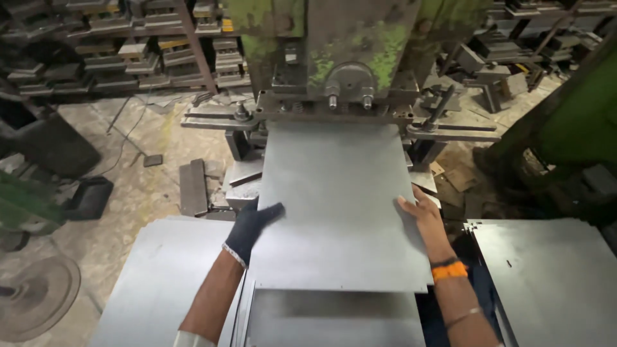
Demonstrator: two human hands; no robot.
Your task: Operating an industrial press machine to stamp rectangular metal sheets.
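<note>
Both hands hold the sheet (337, 205) by its side edges, gloved left hand (252, 226) and bare right hand (421, 215), its far end already under the press (347, 58), near end still overhanging another sheet (160, 276)

The metal sheet (337, 205) lies before the press (340, 58), between the left hand (252, 226) and right hand (424, 217), with sheet stacks (160, 276) on both sides.
</note>
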